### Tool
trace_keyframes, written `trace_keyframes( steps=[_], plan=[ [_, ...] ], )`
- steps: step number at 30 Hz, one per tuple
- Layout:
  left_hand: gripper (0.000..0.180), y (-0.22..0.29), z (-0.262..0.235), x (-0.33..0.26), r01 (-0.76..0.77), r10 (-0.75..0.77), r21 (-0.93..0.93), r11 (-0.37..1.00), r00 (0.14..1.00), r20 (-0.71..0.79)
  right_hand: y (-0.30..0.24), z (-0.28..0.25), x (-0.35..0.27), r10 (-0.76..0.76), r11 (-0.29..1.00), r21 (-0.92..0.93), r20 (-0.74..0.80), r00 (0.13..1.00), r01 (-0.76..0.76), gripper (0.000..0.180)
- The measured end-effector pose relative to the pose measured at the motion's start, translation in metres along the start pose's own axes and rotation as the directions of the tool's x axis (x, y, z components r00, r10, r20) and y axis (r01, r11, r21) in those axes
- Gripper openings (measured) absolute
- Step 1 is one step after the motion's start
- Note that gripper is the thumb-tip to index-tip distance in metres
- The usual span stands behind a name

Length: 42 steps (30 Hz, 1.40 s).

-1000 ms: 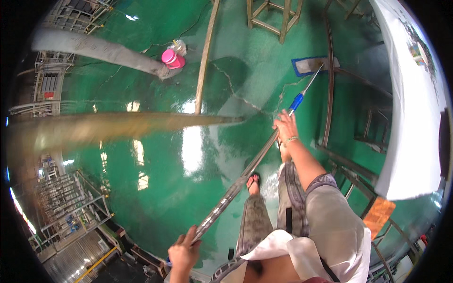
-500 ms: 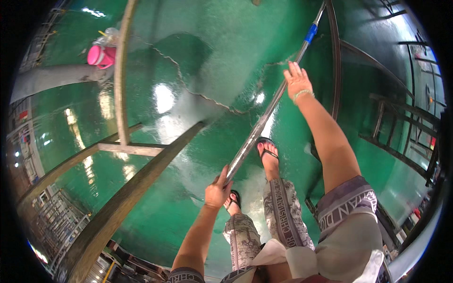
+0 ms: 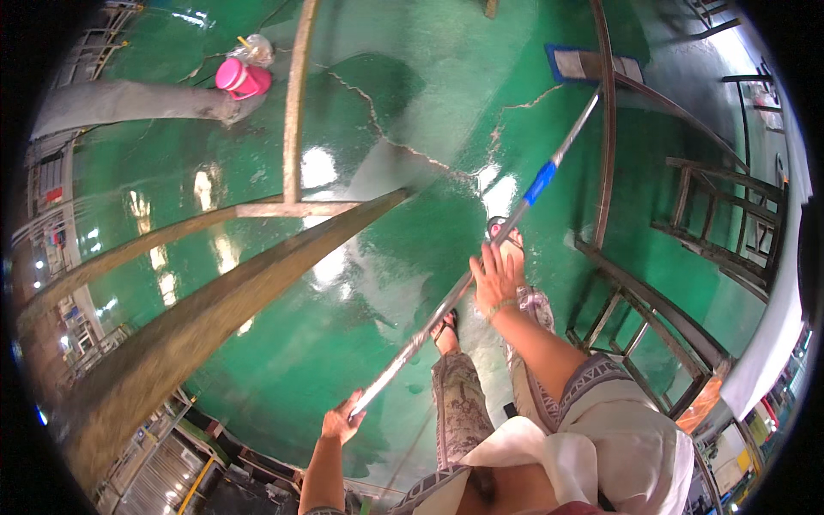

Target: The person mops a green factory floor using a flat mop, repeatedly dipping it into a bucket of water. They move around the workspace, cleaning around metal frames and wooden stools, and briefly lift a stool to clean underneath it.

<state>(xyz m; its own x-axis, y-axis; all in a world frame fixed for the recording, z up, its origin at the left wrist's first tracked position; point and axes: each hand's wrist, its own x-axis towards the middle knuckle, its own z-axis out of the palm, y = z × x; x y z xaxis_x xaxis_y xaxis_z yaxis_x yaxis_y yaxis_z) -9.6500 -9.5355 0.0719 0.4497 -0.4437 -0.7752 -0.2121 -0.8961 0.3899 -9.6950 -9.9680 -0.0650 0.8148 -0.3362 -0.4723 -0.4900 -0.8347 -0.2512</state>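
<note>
A flat mop (image 3: 571, 64) with a blue-edged, pale pad lies on the green floor at the far right, partly behind a dark metal bar. Its silver handle (image 3: 403, 354), with a blue section partway along, slants down toward me. My left hand (image 3: 342, 418) is closed around the near end of that handle. Farther up, my right hand (image 3: 496, 279) rests against the handle with its fingers stretched out and spread. The thumb of that hand does not show clearly. The handle crosses in front of my sandalled foot (image 3: 511, 249).
Thick metal frame legs (image 3: 232, 300) stand at the left, joined by crossbars. A pink jug (image 3: 245, 79) sits by a grey post (image 3: 146, 105) at the back left. Dark metal frames (image 3: 721, 223) stand on the right. A crack (image 3: 378, 129) runs across the wet-looking floor.
Both hands have come nearer, and the handle has been drawn back toward me and to the left. The mop pad has come into view at the top right.
</note>
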Motion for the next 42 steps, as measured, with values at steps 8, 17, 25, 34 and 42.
trace_keyframes(
  steps=[8, 17, 25, 34, 42],
  plan=[
    [0.052, 0.012, -0.066, -0.235, 0.26, -0.226, 0.258, 0.931, 0.962, -0.152, -0.119, 0.001, -0.134, -0.1, 0.863, 0.49, -0.069, 0.993, 0.121, 0.041],
    [0.055, 0.091, -0.031, -0.363, 0.518, -0.512, 0.053, 0.854, 0.854, -0.091, -0.151, -0.053, -0.127, -0.466, 0.725, 0.56, -0.032, 0.884, 0.402, 0.029],
    [0.064, 0.246, -0.059, -0.313, 0.606, -0.614, -0.104, 0.789, 0.766, -0.193, -0.16, -0.155, -0.001, -0.68, 0.692, 0.285, -0.051, 0.731, 0.663, 0.017],
    [0.046, 0.449, -0.237, -0.42, 0.864, -0.862, 0.062, 0.499, 0.502, -0.073, -0.153, -0.279, -0.084, -0.836, 0.497, 0.401, -0.017, 0.548, 0.769, 0.031],
    [0.037, 0.481, -0.249, -0.535, 0.777, -0.782, -0.162, 0.608, 0.549, -0.295, -0.15, -0.291, -0.199, -0.818, 0.399, 0.508, -0.179, 0.546, 0.764, 0.013]
  ],
)
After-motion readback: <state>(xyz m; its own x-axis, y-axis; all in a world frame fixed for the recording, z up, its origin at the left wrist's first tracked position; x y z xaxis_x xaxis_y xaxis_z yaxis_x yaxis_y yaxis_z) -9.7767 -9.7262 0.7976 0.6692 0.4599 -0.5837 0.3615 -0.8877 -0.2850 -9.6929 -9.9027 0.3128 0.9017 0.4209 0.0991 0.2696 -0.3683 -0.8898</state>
